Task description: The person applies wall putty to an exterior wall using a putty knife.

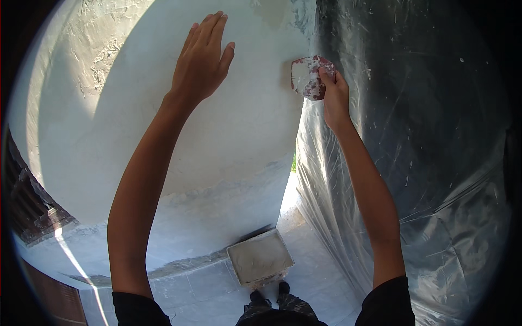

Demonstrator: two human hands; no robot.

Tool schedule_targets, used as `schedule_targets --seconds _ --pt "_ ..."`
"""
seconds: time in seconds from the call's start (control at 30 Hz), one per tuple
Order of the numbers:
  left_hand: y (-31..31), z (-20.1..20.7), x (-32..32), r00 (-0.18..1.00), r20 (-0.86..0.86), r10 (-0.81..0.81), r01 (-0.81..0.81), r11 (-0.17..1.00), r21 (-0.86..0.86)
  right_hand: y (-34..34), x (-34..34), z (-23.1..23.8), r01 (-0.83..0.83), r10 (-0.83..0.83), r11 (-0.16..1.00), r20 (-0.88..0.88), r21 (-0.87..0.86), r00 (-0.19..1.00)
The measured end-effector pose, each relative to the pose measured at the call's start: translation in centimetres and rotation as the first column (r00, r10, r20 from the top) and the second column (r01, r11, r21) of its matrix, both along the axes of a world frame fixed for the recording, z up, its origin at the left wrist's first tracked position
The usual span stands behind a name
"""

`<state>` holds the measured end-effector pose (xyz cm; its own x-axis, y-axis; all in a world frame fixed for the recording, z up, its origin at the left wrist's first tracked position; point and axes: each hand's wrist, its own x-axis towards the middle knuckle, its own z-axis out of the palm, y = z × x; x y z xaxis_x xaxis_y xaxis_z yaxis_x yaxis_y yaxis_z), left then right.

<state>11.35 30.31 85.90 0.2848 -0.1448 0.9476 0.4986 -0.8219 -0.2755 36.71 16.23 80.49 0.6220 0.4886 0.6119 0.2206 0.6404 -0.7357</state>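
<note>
My right hand (335, 95) grips a small reddish-brown scraper (311, 77), its flat face smeared with white plaster. The scraper is at the right edge of the pale plastered wall (239, 130), beside a plastic sheet. Raised at the upper left, my left hand (204, 57) holds nothing; its fingers are stretched out and the thumb stands apart. The palm faces the wall, and whether it touches the surface I cannot tell.
On the floor by my feet (269, 293) stands a rectangular tray (261, 259) of grey paste, close to the wall's base. Clear plastic sheeting (424, 136) hangs along the right side. At the left is a dark brown slatted piece (32, 201). Sunlight falls on rough plaster (100, 49) at the upper left.
</note>
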Motion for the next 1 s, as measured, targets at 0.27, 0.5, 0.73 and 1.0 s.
schedule_targets --seconds 0.27,0.5,0.73,1.0 --pt "-4.9 -14.6 2.4 0.954 -0.101 -0.281 0.228 0.904 -0.361 -2.5 0.3 -11.6 -0.138 0.109 0.976 -0.173 -0.166 0.979" --pt "-8.8 -32.8 1.3 0.935 -0.096 -0.342 0.154 0.633 -0.759 -5.7 -0.2 -28.7 -0.15 0.088 0.833 -0.14 -0.533 0.986" --pt "-15.6 -52.8 -3.3 0.947 -0.108 -0.303 -0.039 0.228 -0.973 -12.3 -1.1 -48.4 -0.114 0.15 0.567 -0.034 -0.816 0.988" --pt "-22.5 -69.3 -7.8 0.952 -0.191 -0.241 -0.204 -0.026 -0.979 -16.8 -4.5 -62.8 0.156 0.28 0.416 0.29 -0.896 0.915"
